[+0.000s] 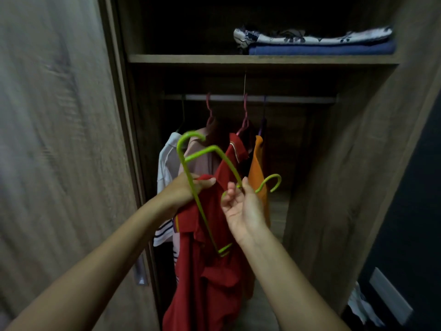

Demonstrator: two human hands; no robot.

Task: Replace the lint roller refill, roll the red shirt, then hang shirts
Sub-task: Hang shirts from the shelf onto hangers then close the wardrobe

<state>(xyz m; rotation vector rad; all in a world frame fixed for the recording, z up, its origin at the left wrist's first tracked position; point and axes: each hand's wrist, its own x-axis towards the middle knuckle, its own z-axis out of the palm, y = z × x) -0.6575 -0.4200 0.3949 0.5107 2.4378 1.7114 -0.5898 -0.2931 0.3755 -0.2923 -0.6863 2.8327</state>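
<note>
Before the open wardrobe (358,163), the left hand (188,189) pinches the red shirt (210,271) with one green hanger (191,173), while the right hand (243,206), at its 3 o'clock, grips a second green hanger (270,181).

Dim overall. Wardrobe (262,115) interior deep in shadow, top nearly black. Door (59,139) at left motion-blurred. Wide-angle bend at edges. Forearms and centre reasonably sharp.

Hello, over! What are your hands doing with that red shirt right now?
Left hand gripping red shirt and a green hanger. Right hand pinching a second green hanger. Shirt not hung yet. Rail has room at right.
</note>
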